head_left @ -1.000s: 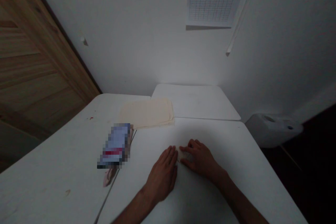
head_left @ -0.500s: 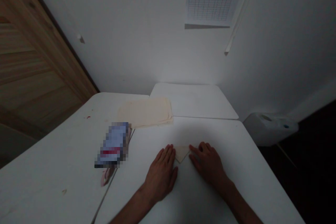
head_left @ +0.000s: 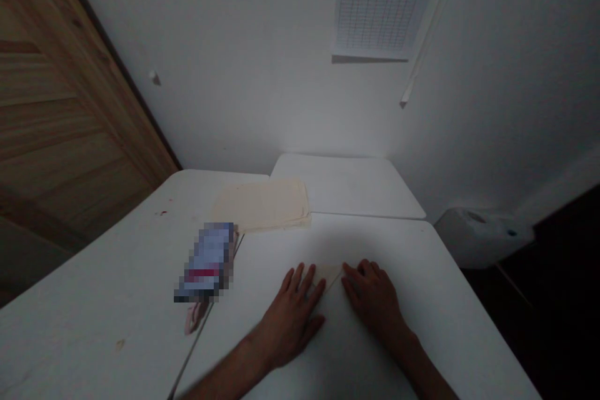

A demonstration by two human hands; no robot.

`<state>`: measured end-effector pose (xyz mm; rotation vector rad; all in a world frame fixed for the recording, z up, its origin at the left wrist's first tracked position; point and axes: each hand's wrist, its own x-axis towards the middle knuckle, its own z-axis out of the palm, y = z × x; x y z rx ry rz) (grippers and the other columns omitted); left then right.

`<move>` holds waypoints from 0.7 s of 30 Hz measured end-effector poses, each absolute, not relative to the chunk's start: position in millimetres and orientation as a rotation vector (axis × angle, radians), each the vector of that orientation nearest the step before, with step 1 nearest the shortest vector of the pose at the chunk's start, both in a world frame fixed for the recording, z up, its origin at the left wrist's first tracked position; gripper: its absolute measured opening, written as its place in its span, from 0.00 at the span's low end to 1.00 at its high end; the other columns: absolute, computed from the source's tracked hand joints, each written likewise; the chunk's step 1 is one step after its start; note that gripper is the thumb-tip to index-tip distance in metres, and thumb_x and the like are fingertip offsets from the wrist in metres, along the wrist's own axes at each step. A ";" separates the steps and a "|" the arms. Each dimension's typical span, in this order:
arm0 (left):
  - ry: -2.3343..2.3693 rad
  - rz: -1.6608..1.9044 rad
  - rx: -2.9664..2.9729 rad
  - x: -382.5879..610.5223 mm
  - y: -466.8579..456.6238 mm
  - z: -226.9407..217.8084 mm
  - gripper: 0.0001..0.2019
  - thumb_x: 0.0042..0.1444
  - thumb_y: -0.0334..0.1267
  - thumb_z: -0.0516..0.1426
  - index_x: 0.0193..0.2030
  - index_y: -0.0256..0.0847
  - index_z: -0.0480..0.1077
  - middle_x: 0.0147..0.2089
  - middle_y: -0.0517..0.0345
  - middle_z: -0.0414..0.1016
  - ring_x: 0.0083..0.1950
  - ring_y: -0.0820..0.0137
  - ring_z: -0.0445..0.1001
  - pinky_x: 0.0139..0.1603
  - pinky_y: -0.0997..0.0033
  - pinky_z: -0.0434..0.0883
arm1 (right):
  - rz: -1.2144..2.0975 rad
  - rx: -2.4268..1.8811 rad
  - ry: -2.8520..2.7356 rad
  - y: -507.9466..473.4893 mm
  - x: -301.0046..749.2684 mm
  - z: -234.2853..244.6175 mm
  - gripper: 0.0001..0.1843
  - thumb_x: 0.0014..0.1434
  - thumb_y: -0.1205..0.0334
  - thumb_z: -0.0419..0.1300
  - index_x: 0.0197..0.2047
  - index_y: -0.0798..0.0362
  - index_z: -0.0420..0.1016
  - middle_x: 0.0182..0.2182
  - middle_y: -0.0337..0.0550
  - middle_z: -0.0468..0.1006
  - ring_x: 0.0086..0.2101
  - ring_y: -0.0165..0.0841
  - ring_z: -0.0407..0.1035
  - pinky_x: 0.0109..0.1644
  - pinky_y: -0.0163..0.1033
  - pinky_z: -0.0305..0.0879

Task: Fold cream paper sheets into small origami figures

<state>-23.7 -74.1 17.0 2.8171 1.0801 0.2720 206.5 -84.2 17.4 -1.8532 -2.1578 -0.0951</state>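
A small cream sheet [head_left: 329, 275], folded to a triangle with its point toward me, lies on the white table between my two hands. My left hand [head_left: 295, 314] rests flat and open, its fingers spread, and the fingertips cover the sheet's left part. On the other side, my right hand [head_left: 372, 294] has its index finger and thumb at the sheet's right corner, the other fingers curled in. Whether this corner is lifted is too dim to tell. Farther back lies a stack of thin cream sheets [head_left: 262, 205], its edges uneven.
Left of my hands lies a blurred-out flat object [head_left: 209, 259] with a pinkish strap [head_left: 193, 317] below it. The white table [head_left: 445, 337] has seams between its panels. A printed chart [head_left: 377, 15] hangs on the wall. A white plastic container [head_left: 482, 239] stands beyond the right edge.
My left fingers have spread apart, and the index finger now reaches across the folded sheet. My right hand stays at the corner. The camera view has shifted slightly.
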 end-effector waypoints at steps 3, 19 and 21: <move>1.006 0.272 2.794 -31.3 -73.7 21.2 0.31 0.64 0.47 0.49 0.71 0.48 0.41 0.73 0.53 0.37 0.72 0.49 0.37 0.67 0.41 0.48 | -0.114 -1.855 -2.146 -83.1 205.5 16.4 0.15 0.65 0.57 0.51 0.53 0.47 0.71 0.38 0.46 0.71 0.40 0.39 0.65 0.44 0.42 0.59; 1.007 0.345 2.767 -39.1 -69.1 14.8 0.33 0.61 0.46 0.52 0.69 0.38 0.48 0.72 0.45 0.44 0.71 0.54 0.43 0.68 0.49 0.52 | -0.169 -1.851 -2.132 -82.0 204.8 11.3 0.15 0.65 0.57 0.52 0.52 0.46 0.72 0.37 0.47 0.72 0.39 0.39 0.65 0.43 0.42 0.59; 1.035 0.398 2.781 -38.4 -69.9 10.6 0.32 0.61 0.45 0.52 0.69 0.35 0.50 0.71 0.42 0.47 0.71 0.54 0.47 0.67 0.51 0.56 | -0.166 -1.847 -2.120 -81.8 205.0 10.0 0.15 0.65 0.57 0.52 0.52 0.46 0.72 0.36 0.47 0.72 0.39 0.39 0.65 0.44 0.42 0.59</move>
